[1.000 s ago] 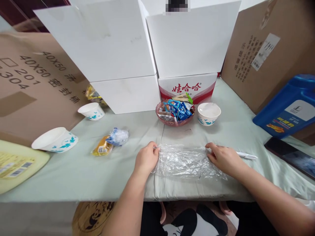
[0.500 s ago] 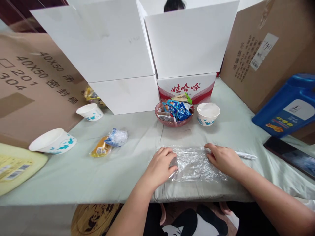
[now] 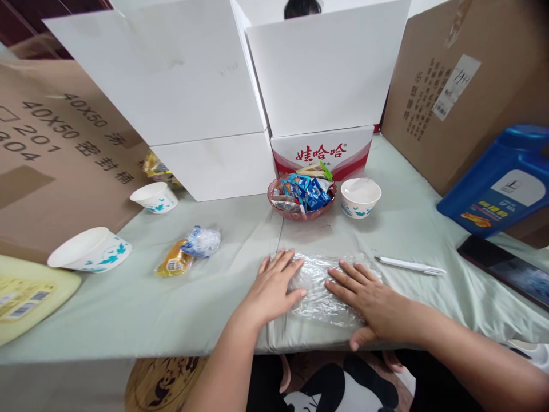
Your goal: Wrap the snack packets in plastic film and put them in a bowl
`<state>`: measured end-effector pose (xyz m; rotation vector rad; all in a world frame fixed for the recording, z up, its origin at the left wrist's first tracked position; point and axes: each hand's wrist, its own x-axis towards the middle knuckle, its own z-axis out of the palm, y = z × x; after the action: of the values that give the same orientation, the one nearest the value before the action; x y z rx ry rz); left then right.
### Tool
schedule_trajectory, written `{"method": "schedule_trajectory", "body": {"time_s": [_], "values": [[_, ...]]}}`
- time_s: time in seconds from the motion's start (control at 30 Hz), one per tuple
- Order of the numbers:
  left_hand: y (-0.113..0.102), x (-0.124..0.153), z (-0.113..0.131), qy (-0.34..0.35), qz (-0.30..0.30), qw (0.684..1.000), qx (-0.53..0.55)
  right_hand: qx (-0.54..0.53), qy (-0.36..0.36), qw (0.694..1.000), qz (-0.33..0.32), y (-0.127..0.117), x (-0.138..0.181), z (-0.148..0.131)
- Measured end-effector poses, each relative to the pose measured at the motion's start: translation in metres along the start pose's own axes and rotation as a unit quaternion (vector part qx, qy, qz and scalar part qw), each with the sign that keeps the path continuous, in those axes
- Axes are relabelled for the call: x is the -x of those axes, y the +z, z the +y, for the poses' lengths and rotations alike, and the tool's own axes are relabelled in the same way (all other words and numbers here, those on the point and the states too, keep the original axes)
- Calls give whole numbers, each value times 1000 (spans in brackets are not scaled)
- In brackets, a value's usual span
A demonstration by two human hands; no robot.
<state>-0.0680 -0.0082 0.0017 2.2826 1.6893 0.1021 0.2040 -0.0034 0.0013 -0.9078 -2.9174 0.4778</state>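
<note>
A crinkled clear plastic bag (image 3: 315, 280) lies flat on the cloth-covered table (image 3: 206, 309), close to its front edge. My left hand (image 3: 272, 286) rests on the bag's left end with the fingers spread. Over the right part of the bag, my right hand (image 3: 373, 300) lies flat, palm down, fingers apart and thumb stretched toward me. Neither hand grips anything. Just beyond my right hand is a white pen (image 3: 409, 265). Parts of the bag are hidden under both hands.
Behind the bag stand a pink glass bowl (image 3: 295, 214) of small packets and a paper bowl (image 3: 361, 200). Leftward are wrapped snacks (image 3: 174, 260) and two paper bowls (image 3: 156, 199). A blue bottle (image 3: 493, 183) and a phone (image 3: 506, 269) are rightward. Boxes (image 3: 330, 74) wall the back.
My right hand has moved left and flattened from a curled pose at the bag's right end, uncovering the pen. My left hand's fingers have spread and straightened.
</note>
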Motion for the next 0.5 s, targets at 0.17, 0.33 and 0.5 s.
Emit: {"method": "schedule_trajectory", "body": {"time_s": [0.17, 0.33, 0.5], "values": [[-12, 6, -17, -62, 121, 991, 9, 18, 63, 997, 30, -8, 11, 8], [-25, 25, -2, 57, 46, 990, 118, -11, 7, 999, -44, -27, 20, -20], [-25, 27, -3, 34, -34, 995, 86, -12, 9, 997, -76, -32, 19, -26]]}}
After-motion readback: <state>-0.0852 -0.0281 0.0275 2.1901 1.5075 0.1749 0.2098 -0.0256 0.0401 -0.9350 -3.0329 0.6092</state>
